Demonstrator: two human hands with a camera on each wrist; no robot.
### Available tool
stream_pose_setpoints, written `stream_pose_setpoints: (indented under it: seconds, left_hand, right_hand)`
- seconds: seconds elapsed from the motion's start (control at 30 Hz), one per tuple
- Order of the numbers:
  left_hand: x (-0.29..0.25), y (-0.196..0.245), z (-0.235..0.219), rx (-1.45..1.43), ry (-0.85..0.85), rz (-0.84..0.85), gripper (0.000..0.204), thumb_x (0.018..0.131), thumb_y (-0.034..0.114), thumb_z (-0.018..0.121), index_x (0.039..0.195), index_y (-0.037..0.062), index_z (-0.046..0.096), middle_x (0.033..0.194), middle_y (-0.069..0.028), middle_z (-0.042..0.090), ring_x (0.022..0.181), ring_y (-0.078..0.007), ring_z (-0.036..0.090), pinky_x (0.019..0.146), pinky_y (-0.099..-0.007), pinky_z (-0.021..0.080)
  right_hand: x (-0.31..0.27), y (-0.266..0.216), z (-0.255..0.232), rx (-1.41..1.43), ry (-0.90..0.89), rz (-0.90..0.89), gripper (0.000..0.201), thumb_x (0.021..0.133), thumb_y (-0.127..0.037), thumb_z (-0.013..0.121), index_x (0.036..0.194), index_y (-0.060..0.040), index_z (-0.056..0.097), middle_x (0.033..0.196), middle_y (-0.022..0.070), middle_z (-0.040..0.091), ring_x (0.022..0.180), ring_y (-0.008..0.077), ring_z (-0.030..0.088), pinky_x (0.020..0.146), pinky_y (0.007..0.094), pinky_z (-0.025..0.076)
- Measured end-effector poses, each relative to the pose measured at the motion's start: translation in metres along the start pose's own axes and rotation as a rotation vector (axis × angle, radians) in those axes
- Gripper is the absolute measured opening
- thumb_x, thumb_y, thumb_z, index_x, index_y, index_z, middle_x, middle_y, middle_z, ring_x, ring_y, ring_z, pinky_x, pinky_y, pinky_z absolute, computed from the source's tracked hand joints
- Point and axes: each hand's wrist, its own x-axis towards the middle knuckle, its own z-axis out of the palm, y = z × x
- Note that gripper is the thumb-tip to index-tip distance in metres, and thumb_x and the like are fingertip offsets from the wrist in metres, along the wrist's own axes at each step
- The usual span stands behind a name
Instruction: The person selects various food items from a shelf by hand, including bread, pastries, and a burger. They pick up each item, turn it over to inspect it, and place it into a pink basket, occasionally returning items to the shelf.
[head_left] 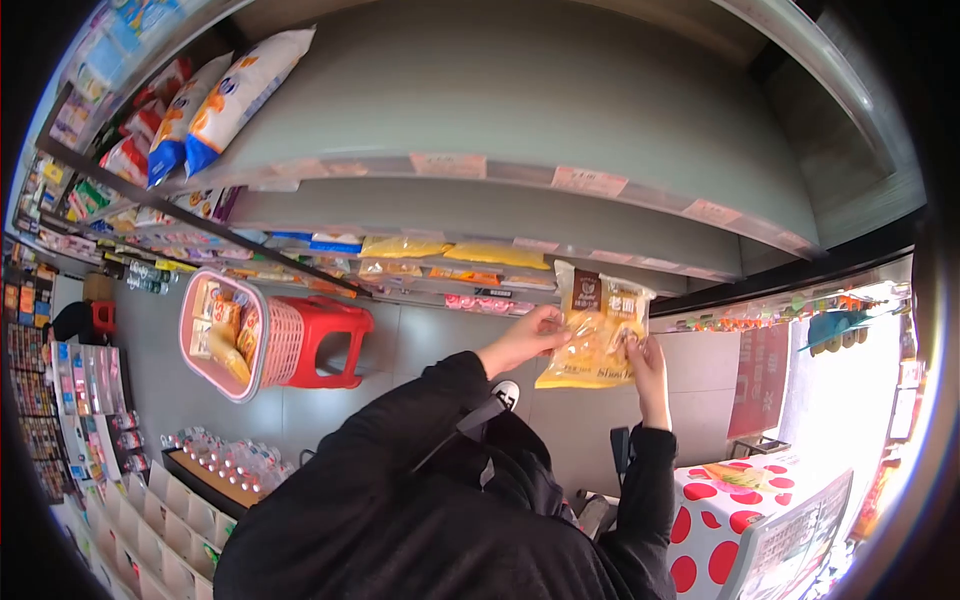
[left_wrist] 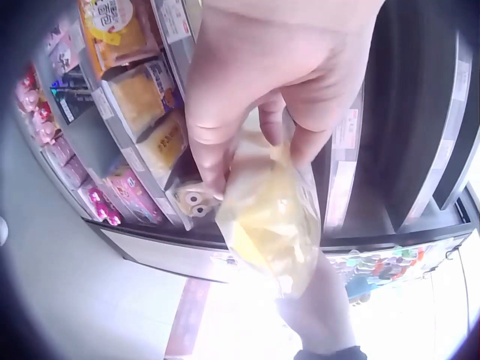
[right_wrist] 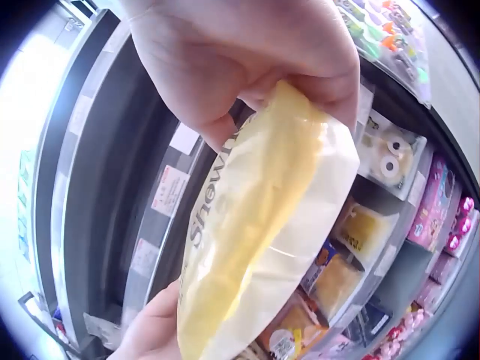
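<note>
A clear and yellow bag of bread (head_left: 588, 378) is held up in front of the shelves, its printed front with a brown label facing the head camera. My left hand (head_left: 530, 338) pinches one side edge of it, and my right hand (head_left: 650, 375) grips the opposite side. From the left wrist, the left hand (left_wrist: 277, 67) has thumb and fingers on either side of the bag's edge (left_wrist: 270, 217). The right wrist view has the right hand (right_wrist: 247, 60) gripping one end of the bag (right_wrist: 262, 225), whose pale underside bulges.
Bare grey shelf boards (head_left: 520, 110) with price tags rise ahead. Chip bags (head_left: 245, 95) stand at the upper left. A pink basket (head_left: 265, 345) with packaged food rests on a red stool (head_left: 335, 340) to the left. A red-dotted box (head_left: 705, 520) stands at lower right.
</note>
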Motion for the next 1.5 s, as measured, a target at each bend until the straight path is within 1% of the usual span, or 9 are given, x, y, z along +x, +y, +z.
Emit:
stream_pose_setpoints:
  seconds: [0.17, 0.33, 0.53, 0.87, 1.0, 1.27, 1.33, 1.4, 1.5]
  left_hand:
    - [-0.083, -0.018, -0.051, 0.115, -0.096, -0.041, 0.030, 0.078, 0.017, 0.062, 0.099, 0.0084, 0.044, 0.097, -0.0004, 0.049, 0.087, -0.0073, 0.048, 0.068, -0.0219, 0.042]
    - [-0.183, -0.020, -0.097, 0.167, 0.071, -0.102, 0.028, 0.079, 0.019, 0.061, 0.097, 0.0065, 0.044, 0.094, -0.0008, 0.052, 0.084, -0.0072, 0.049, 0.071, -0.0228, 0.043]
    - [-0.297, -0.013, -0.134, -0.022, 0.323, 0.030, 0.027, 0.080, 0.020, 0.059, 0.098, 0.0071, 0.043, 0.090, -0.0007, 0.055, 0.081, -0.0076, 0.052, 0.069, -0.0225, 0.043]
    - [-0.431, -0.017, -0.272, -0.145, 0.742, 0.271, 0.027, 0.080, 0.019, 0.058, 0.101, 0.0102, 0.043, 0.089, 0.0018, 0.054, 0.079, -0.0048, 0.048, 0.065, -0.0197, 0.039]
    - [-0.480, -0.012, -0.350, -0.112, 0.930, 0.292, 0.022, 0.080, 0.013, 0.056, 0.099, 0.0114, 0.044, 0.074, 0.0030, 0.052, 0.063, -0.0034, 0.043, 0.053, -0.0174, 0.033]
    - [-0.493, 0.013, -0.485, -0.007, 1.343, 0.381, 0.017, 0.077, 0.005, 0.051, 0.091, 0.0070, 0.042, 0.066, 0.0000, 0.048, 0.051, -0.0044, 0.043, 0.041, -0.0215, 0.034]
    - [-0.482, 0.002, -0.512, -0.020, 1.357, 0.328, 0.016, 0.075, 0.004, 0.052, 0.087, 0.0052, 0.041, 0.065, -0.0019, 0.048, 0.050, -0.0061, 0.045, 0.040, -0.0232, 0.036]
    - [-0.465, -0.007, -0.531, 0.249, 1.578, 0.226, 0.020, 0.072, 0.012, 0.057, 0.085, 0.0044, 0.045, 0.063, -0.0074, 0.052, 0.054, -0.0156, 0.052, 0.050, -0.0287, 0.041]
    - [-0.458, -0.007, -0.532, 0.358, 1.496, 0.068, 0.023, 0.069, 0.018, 0.059, 0.083, 0.0028, 0.048, 0.067, -0.0135, 0.055, 0.063, -0.0246, 0.056, 0.059, -0.0337, 0.044]
  right_hand:
    - [-0.076, 0.014, 0.039, 0.133, -0.197, 0.100, 0.037, 0.080, -0.005, 0.055, 0.112, 0.0008, 0.038, 0.103, 0.0085, 0.053, 0.095, 0.0134, 0.052, 0.080, 0.0249, 0.041]
    - [-0.096, 0.021, 0.101, 0.064, -0.532, 0.265, 0.041, 0.077, -0.001, 0.057, 0.113, 0.0013, 0.036, 0.106, 0.0099, 0.052, 0.094, 0.0157, 0.053, 0.080, 0.0261, 0.042]
    - [-0.102, -0.013, 0.206, -0.057, -0.799, 0.177, 0.051, 0.077, -0.005, 0.058, 0.120, 0.0016, 0.032, 0.110, 0.0121, 0.048, 0.088, 0.0153, 0.054, 0.075, 0.0264, 0.044]
    - [-0.104, -0.013, 0.441, -0.297, -1.055, -0.054, 0.064, 0.073, -0.015, 0.065, 0.124, 0.0036, 0.032, 0.105, 0.0115, 0.043, 0.081, 0.0144, 0.050, 0.071, 0.0255, 0.046]
    - [-0.104, -0.010, 0.552, -0.322, -1.130, -0.102, 0.064, 0.071, -0.015, 0.066, 0.123, 0.0041, 0.033, 0.101, 0.0110, 0.046, 0.079, 0.0138, 0.050, 0.071, 0.0255, 0.045]
    - [-0.062, 0.008, 0.737, -0.627, -1.081, -0.426, 0.047, 0.073, -0.025, 0.057, 0.109, 0.0036, 0.048, 0.105, 0.0227, 0.051, 0.099, 0.0335, 0.050, 0.084, 0.0356, 0.039]
    - [-0.057, 0.022, 0.758, -0.703, -1.025, -0.438, 0.043, 0.073, -0.023, 0.055, 0.106, 0.0033, 0.049, 0.104, 0.0233, 0.051, 0.098, 0.0348, 0.050, 0.084, 0.0366, 0.039]
    - [-0.060, 0.026, 0.766, -0.774, -0.970, -0.452, 0.039, 0.074, -0.021, 0.053, 0.104, 0.0031, 0.051, 0.103, 0.0239, 0.051, 0.096, 0.0361, 0.049, 0.084, 0.0376, 0.039]
    - [-0.069, 0.028, 0.763, -0.862, -1.055, -0.411, 0.034, 0.073, -0.014, 0.048, 0.101, 0.0037, 0.050, 0.100, 0.0240, 0.050, 0.093, 0.0362, 0.049, 0.082, 0.0391, 0.039]
